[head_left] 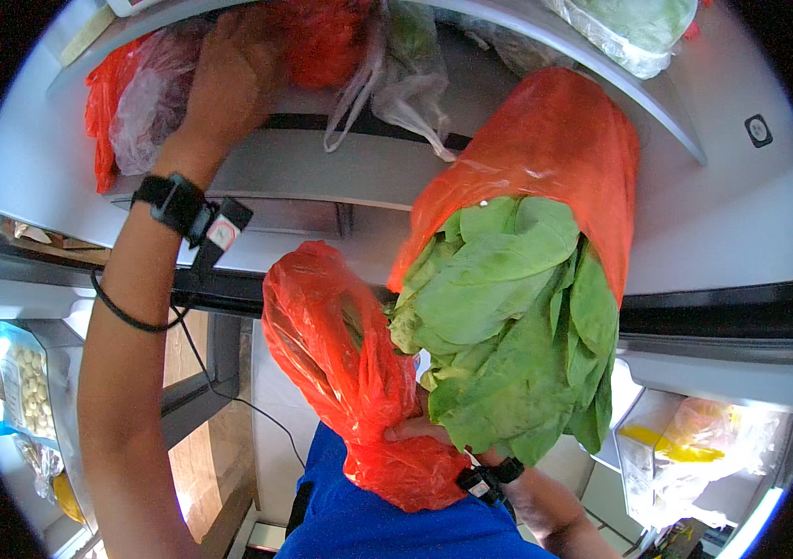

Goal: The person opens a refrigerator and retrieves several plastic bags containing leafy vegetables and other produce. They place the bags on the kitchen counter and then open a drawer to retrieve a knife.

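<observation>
My left hand (233, 79) reaches up onto a fridge shelf (341, 168) and rests on a red plastic bag (322, 37) among other bags. My right hand (415, 429) is held close to my chest, mostly hidden, gripping a red plastic bag (350, 373) and a bunch of green leafy vegetables (508, 317). The leaves hang out of an orange-red bag (555, 140) that covers their upper end. A black band with a small device sits on my left wrist (187, 210).
Clear and pinkish plastic bags (150, 102) crowd the shelf. A clear bag of greens (639, 28) lies on the upper right shelf. The left door bin holds a packet of pale round items (28, 391). A lower right drawer holds yellow-orange produce in plastic (685, 438).
</observation>
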Demonstrator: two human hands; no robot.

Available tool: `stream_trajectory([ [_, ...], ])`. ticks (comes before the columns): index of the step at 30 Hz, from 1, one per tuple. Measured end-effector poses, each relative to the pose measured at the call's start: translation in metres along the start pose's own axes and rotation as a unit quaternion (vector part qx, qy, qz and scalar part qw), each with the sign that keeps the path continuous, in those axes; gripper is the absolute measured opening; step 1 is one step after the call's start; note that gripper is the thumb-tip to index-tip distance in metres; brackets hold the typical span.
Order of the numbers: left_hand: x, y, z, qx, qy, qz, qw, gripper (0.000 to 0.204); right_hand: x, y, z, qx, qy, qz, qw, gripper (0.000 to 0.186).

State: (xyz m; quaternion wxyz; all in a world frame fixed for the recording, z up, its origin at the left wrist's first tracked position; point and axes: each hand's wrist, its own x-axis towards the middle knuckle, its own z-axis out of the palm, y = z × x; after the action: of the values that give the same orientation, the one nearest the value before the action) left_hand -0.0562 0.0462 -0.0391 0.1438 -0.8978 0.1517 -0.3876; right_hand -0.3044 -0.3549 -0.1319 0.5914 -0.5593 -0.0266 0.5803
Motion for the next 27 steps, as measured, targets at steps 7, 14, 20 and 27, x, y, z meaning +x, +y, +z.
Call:
stream_trajectory([
  [7,-0.027,0.047,-0.043,-0.253,-0.050,-0.052,0.965,0.022,0.009,-0.001,0.006,-0.026,0.005,0.005,1.000,0.088],
  [14,-0.027,0.062,-0.068,-0.288,-0.010,-0.006,0.958,0.022,0.020,0.006,0.010,-0.058,-0.014,-0.032,0.998,0.080],
  [20,-0.027,0.081,-0.079,-0.420,-0.039,-0.072,0.904,0.031,0.017,0.003,0.021,0.006,-0.010,-0.015,1.000,0.082],
  [27,-0.031,0.053,-0.073,-0.316,-0.116,-0.207,0.919,0.057,0.014,0.004,0.027,0.015,0.010,0.003,1.000,0.085],
])
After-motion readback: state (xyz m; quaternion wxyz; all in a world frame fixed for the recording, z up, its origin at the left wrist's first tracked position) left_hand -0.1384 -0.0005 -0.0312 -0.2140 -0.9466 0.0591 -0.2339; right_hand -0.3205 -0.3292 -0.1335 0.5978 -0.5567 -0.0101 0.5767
